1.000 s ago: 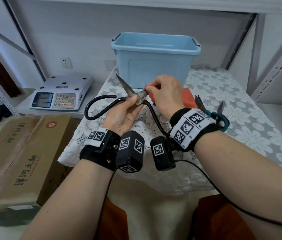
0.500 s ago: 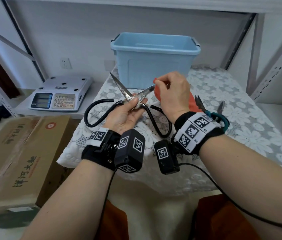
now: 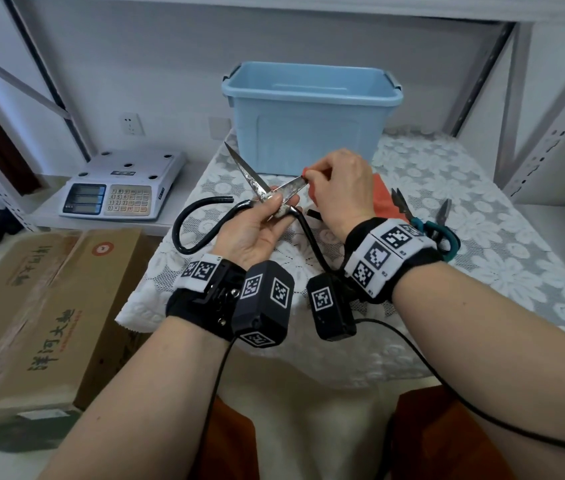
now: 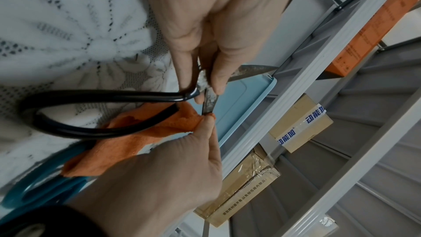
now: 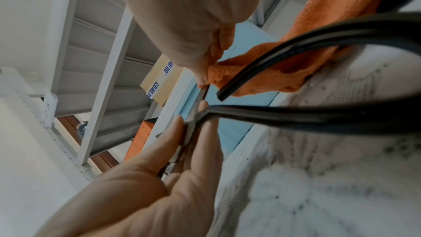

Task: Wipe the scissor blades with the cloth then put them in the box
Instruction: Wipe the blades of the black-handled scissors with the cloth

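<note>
Large scissors (image 3: 260, 188) with black loop handles (image 3: 184, 233) are held above the lace-covered table, their rusty blades spread in a V. My left hand (image 3: 274, 207) grips them at the pivot, thumb on top. My right hand (image 3: 308, 173) pinches the orange cloth (image 3: 383, 199) around the right blade, partway out from the pivot. The left wrist view shows the cloth (image 4: 141, 132) folded over that blade (image 4: 209, 102) under my right fingertips. The blue box (image 3: 308, 126) stands open just behind the hands.
Teal-handled scissors (image 3: 430, 226) lie open on the table right of my right wrist. A digital scale (image 3: 125, 188) sits on a low shelf at the left, with cardboard boxes (image 3: 31, 306) below it. Metal shelf posts (image 3: 551, 133) rise at the right.
The blades have opened wider and tilted up. My right hand has slid the cloth outward along the right blade, away from the pivot. My left hand keeps its grip.
</note>
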